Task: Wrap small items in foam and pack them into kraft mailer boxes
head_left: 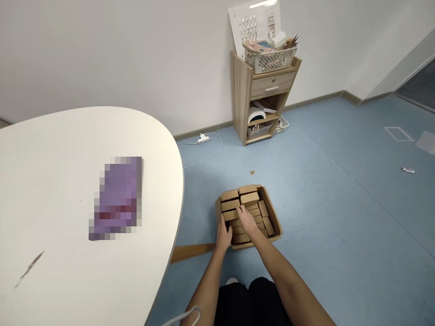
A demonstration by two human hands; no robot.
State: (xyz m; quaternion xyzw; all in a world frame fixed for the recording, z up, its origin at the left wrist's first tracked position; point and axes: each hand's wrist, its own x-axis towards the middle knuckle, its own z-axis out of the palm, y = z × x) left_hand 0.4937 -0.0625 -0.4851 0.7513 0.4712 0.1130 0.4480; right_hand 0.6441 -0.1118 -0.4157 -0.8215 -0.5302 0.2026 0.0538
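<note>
On the blue floor stands an open cardboard carton (277,225) packed with several small brown cardboard boxes (249,198). One small cardboard box (230,215) sits raised near the carton's left side, between my two hands. My left hand (223,234) is at its left end, by the carton's left wall, fingers against the box and thumb apart from them. With bent fingers, my right hand (248,221) grips the same box at its right end, reaching over other boxes. The undersides of the fingers are hidden.
A white rounded table (146,149) stands at left, a blurred purple item (118,194) on it. A wooden cabinet (241,97) with a white basket (272,61) is by the wall. A white cable (217,151) and small scraps lie on the floor.
</note>
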